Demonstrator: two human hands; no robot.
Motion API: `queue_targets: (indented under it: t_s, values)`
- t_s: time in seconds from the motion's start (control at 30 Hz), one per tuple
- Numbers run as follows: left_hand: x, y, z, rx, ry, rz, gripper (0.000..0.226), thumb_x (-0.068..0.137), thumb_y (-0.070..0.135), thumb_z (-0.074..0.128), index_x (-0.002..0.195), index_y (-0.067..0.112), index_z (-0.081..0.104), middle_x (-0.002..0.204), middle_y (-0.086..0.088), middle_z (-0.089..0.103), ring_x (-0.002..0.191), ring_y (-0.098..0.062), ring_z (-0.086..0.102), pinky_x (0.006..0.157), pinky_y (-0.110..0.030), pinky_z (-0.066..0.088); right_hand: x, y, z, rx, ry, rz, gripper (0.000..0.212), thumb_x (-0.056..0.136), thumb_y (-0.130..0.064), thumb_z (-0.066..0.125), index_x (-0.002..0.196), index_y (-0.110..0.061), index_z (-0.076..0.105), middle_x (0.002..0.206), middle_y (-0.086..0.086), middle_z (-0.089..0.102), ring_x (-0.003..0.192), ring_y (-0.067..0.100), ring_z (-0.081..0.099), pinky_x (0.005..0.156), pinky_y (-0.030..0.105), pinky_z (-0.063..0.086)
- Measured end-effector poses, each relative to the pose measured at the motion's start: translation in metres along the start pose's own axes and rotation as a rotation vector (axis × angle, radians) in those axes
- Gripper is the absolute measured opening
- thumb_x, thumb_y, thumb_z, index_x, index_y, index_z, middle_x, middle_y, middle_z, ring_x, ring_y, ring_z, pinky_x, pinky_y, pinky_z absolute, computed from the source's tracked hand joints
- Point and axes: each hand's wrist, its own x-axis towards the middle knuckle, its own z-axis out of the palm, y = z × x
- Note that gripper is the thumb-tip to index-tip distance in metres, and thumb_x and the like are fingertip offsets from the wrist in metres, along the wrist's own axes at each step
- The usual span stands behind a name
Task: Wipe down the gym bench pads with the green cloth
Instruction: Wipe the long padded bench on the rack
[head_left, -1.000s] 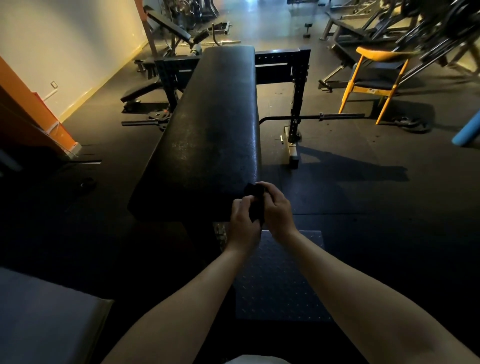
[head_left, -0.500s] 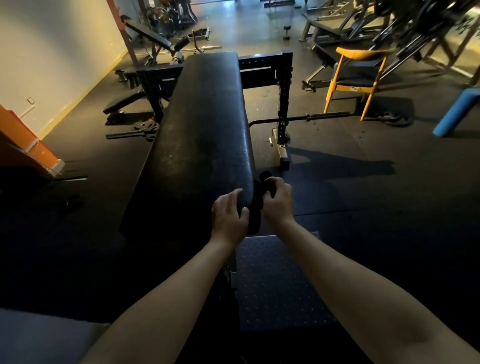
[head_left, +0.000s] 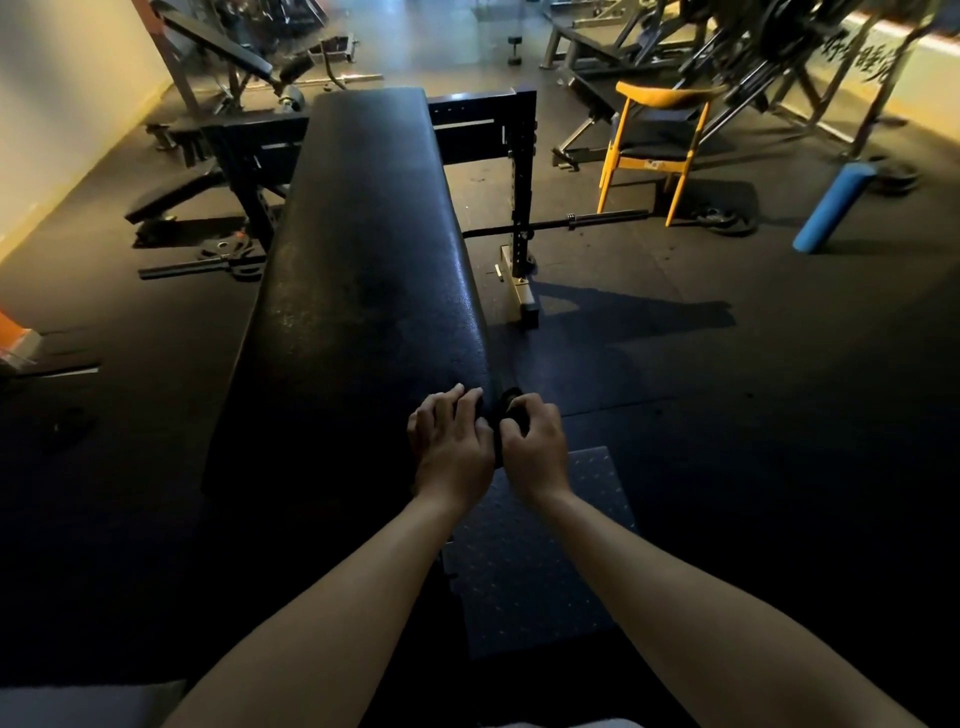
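From where I stand, the person is at the near end of the long black bench pad (head_left: 363, 260), both bare arms stretched to its right corner. The cloth (head_left: 511, 396) is bunched there, just off the pad's right edge, and in this dim light it looks almost black. The right hand (head_left: 537, 447) has its fingers curled round it, and a small loop of fabric pokes up above the knuckles. The left hand (head_left: 451, 441) lies on the pad's corner with its fingers bent, right beside the cloth. I cannot tell whether it pinches the fabric, because the hands hide the part between them.

A second ago both hands held the cloth upright between them at the pad's end. Half a second ago the left hand lay spread on the pad. Now the two hands are drawn close together, nearly touching.

Below the wrists a studded metal plate (head_left: 540, 545) sits on the dark floor. Beside the bench stands a black rack upright (head_left: 522, 171), with a barbell (head_left: 608, 221) lying low across the floor behind it. Farther right are a yellow chair (head_left: 654, 140) and a blue foam roller (head_left: 831, 208). An incline bench (head_left: 223, 47) stands far off at the left wall.
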Motion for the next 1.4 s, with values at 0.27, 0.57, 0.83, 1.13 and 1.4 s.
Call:
queue_targets:
  t_s: [0.27, 0.57, 0.83, 1.13, 1.4]
  values:
    - [0.005, 0.008, -0.002, -0.046, -0.015, -0.093, 0.038, 0.103, 0.040, 0.038, 0.140, 0.032, 0.041, 0.148, 0.004, 0.033, 0.139, -0.020, 0.016, 0.118, -0.042, 0.015, 0.038, -0.016, 0.006, 0.048, -0.047, -0.002, 0.018, 0.095, -0.009, 0.051, 0.112, -0.013, 0.055, 0.115, 0.005, 0.042, 0.094, 0.014, 0.047, 0.070, 0.014, 0.037]
    - [0.010, 0.024, 0.008, 0.063, 0.079, -0.243, 0.031, 0.101, 0.048, 0.040, 0.131, 0.037, 0.042, 0.138, 0.005, 0.034, 0.133, -0.020, 0.019, 0.115, -0.042, 0.016, 0.102, -0.021, 0.008, 0.107, -0.252, 0.022, 0.026, 0.097, -0.016, 0.051, 0.123, -0.016, 0.051, 0.124, 0.011, 0.045, 0.102, 0.024, 0.055, 0.088, 0.044, 0.056]
    - [0.040, 0.051, 0.015, 0.079, 0.123, -0.540, 0.035, 0.104, 0.044, 0.036, 0.138, 0.039, 0.042, 0.144, -0.001, 0.030, 0.135, -0.026, 0.021, 0.114, -0.044, 0.019, 0.072, 0.015, -0.015, -0.003, -0.434, -0.061, 0.017, 0.089, -0.036, 0.051, 0.105, -0.030, 0.053, 0.105, -0.001, 0.050, 0.089, 0.019, 0.056, 0.084, 0.049, 0.053]
    - [0.037, 0.050, 0.026, 0.221, 0.188, -0.472, 0.041, 0.102, 0.047, 0.032, 0.138, 0.036, 0.047, 0.153, 0.002, 0.030, 0.135, -0.022, 0.021, 0.111, -0.040, 0.012, 0.142, -0.013, -0.024, 0.048, -0.558, -0.049, 0.026, 0.096, -0.017, 0.055, 0.122, -0.018, 0.052, 0.123, 0.011, 0.047, 0.103, 0.027, 0.058, 0.088, 0.047, 0.056]
    - [0.040, 0.041, 0.035, 0.261, 0.250, -0.429, 0.058, 0.094, 0.053, 0.018, 0.131, 0.029, 0.055, 0.144, -0.003, 0.046, 0.127, -0.027, 0.033, 0.107, -0.047, 0.021, 0.106, -0.003, -0.018, 0.018, -0.501, -0.014, 0.018, 0.091, -0.028, 0.054, 0.109, -0.028, 0.053, 0.107, 0.003, 0.054, 0.089, 0.020, 0.057, 0.082, 0.044, 0.055]
